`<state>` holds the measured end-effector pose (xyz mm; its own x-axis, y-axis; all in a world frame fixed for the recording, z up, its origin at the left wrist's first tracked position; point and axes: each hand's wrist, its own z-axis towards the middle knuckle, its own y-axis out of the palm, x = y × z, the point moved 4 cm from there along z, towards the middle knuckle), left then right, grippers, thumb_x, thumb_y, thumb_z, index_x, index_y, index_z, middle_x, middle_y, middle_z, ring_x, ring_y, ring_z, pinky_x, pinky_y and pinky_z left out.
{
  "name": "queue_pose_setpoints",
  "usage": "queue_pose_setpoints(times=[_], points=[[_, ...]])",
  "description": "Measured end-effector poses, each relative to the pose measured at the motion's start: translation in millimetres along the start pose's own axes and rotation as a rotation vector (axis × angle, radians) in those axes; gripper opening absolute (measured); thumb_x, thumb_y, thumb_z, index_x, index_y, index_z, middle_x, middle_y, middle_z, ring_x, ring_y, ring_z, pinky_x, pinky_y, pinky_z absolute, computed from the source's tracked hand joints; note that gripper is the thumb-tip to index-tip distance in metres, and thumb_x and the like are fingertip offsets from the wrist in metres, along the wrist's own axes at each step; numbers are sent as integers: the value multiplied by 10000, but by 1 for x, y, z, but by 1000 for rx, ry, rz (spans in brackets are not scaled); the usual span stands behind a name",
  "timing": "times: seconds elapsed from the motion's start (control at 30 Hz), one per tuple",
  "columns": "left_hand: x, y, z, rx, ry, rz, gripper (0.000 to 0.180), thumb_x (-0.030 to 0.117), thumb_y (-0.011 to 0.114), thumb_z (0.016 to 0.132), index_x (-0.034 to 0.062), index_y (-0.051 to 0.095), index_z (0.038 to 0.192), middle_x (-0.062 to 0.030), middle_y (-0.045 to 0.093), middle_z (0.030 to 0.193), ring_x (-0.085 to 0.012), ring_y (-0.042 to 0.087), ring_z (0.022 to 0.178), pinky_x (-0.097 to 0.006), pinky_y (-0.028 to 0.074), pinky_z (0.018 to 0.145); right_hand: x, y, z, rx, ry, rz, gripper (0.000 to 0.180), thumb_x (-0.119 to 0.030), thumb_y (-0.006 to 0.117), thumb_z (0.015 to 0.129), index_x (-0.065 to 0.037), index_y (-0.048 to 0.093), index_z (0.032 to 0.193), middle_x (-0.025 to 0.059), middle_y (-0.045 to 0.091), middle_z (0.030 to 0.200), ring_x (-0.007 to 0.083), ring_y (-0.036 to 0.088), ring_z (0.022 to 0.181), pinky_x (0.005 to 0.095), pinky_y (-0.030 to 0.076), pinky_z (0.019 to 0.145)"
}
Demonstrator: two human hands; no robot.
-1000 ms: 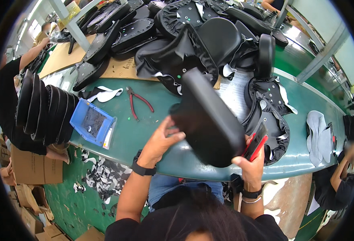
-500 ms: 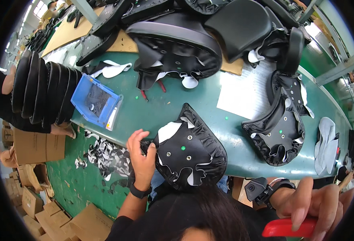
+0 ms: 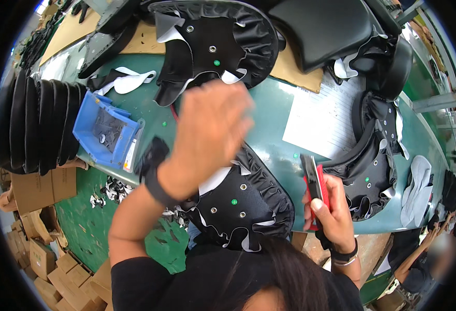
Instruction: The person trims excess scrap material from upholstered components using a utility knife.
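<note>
My left hand is raised over the far edge of a black padded cushion, blurred by motion, so its fingers do not show clearly. The cushion lies underside up at the table's near edge, with gathered black cover, white fabric flaps, metal-ringed holes and a green dot. At its right, my right hand grips a red-handled hand tool with a black and silver upper part, held upright above the table. Beyond my left hand, a larger black cushion shows its underside.
A blue bin of small dark pieces stands at the table's left edge, beside stacked black pads. Written paper, another gathered cushion and a grey cloth lie rightward. Cardboard boxes fill the floor at left.
My left hand has left the near cushion's left edge and risen over its far side. My right hand has brought the red-handled tool in from the lower right. The larger cushion shows more underside.
</note>
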<state>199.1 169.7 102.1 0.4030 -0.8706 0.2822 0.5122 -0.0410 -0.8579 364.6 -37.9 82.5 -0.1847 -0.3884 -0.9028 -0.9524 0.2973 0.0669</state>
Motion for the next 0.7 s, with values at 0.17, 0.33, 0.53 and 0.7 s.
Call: queue_pose_setpoints(times=[0.17, 0.33, 0.53, 0.7], points=[[74, 17, -73, -322, 166, -360, 392, 151, 653, 789, 9, 640, 1154, -126, 621, 1155, -259, 593, 1080, -393, 441, 956, -15, 4, 3, -13, -566, -871, 530, -52, 662, 854, -28, 489, 1354, 140, 627, 846, 248, 618, 623, 299, 510, 536], [74, 22, -88, -255, 181, -288, 367, 140, 541, 804, -21, 662, 1111, -116, 638, 1094, -241, 617, 1032, -423, 450, 1007, -18, 18, 18, -197, -488, -1173, 626, -26, 649, 821, -180, 489, 1407, 54, 432, 639, 212, 509, 485, 325, 442, 439], [73, 23, -89, -228, 126, -311, 374, 145, 564, 776, -14, 667, 1098, -102, 645, 1079, -241, 625, 1010, -412, 467, 990, -25, 29, 18, -325, -477, -1431, 734, -11, 586, 744, -228, 454, 1432, 86, 431, 658, 232, 507, 479, 346, 443, 424], [72, 20, -84, -266, 133, -298, 373, 145, 574, 764, 5, 661, 1099, -89, 632, 1040, -233, 616, 998, -404, 471, 951, -9, 2, -37, -301, -243, -1349, 712, 4, 579, 758, -220, 465, 1424, 121, 446, 674, 271, 522, 526, 391, 436, 458]])
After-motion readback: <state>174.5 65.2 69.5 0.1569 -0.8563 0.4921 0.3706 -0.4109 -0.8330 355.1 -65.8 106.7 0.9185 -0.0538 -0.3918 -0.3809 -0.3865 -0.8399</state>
